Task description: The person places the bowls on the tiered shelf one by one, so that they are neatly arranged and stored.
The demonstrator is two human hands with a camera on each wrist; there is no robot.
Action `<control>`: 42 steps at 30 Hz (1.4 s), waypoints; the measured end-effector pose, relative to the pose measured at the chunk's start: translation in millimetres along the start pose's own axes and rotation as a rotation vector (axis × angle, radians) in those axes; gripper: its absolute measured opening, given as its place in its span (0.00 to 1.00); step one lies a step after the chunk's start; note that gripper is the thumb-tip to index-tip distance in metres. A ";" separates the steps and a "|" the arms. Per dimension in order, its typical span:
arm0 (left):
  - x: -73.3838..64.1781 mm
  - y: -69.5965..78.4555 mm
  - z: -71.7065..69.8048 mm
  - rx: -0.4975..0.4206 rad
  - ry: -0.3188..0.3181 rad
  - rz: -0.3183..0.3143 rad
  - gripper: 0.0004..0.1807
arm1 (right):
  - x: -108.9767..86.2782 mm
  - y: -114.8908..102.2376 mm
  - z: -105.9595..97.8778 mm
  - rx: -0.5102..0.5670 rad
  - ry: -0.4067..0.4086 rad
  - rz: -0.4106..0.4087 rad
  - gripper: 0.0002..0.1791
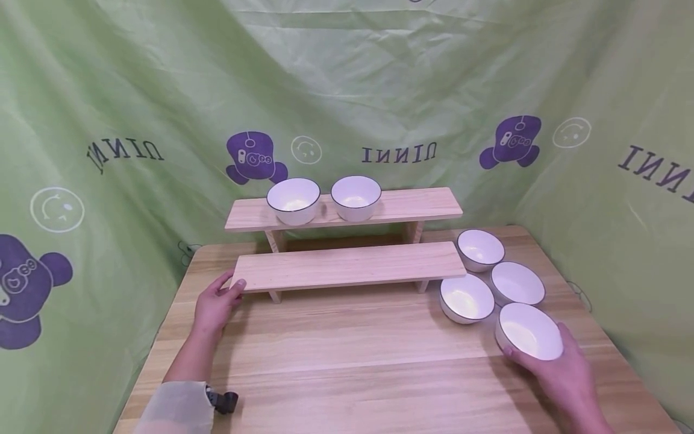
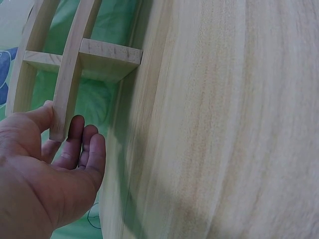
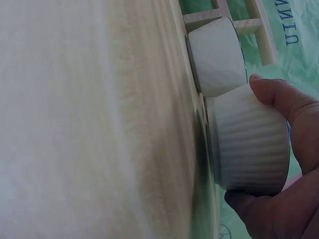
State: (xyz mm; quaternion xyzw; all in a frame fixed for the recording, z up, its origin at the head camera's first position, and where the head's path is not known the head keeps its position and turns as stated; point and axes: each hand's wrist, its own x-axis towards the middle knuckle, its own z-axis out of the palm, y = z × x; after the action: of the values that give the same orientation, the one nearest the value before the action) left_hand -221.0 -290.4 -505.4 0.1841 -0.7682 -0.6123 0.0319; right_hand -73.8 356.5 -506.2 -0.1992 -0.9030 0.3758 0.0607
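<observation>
A two-step wooden shelf stands at the back of the table, with a lower board (image 1: 347,267) and an upper board (image 1: 420,204). My left hand (image 1: 213,308) grips the lower board's left end; in the left wrist view, the thumb and curled fingers (image 2: 97,152) lie on opposite sides of it. At the front right, my right hand (image 1: 569,375) holds a white, dark-rimmed bowl (image 1: 530,331) between thumb and fingers. Ribbed sides show on this bowl (image 3: 251,142) in the right wrist view. Whether its base touches the table is hard to tell.
Two similar bowls, one left (image 1: 293,202) and one right (image 1: 356,199), sit on the upper board. Three more, a back bowl (image 1: 480,250), a middle bowl (image 1: 517,283) and a near bowl (image 1: 467,298), cluster right of the shelf. Green curtain (image 1: 347,90) surrounds the wooden table (image 1: 352,374).
</observation>
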 end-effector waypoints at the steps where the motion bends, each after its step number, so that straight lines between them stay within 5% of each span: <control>1: -0.2 0.3 0.1 0.002 0.000 0.001 0.40 | -0.5 -0.4 -1.1 0.001 0.006 -0.003 0.64; 12: -0.4 1.1 2.2 -0.006 0.002 0.016 0.39 | -3.2 -18.5 -14.4 0.077 0.020 0.034 0.66; 42: 0.9 -0.8 0.7 -0.013 0.005 0.014 0.41 | 29.9 -79.3 -19.2 0.084 0.067 -0.111 0.61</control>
State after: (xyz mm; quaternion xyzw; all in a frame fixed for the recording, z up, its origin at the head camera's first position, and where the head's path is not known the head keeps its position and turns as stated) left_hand -221.9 -290.2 -506.5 0.1799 -0.7654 -0.6167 0.0395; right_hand -121.1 330.5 -438.0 -0.1584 -0.8935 0.4027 0.1198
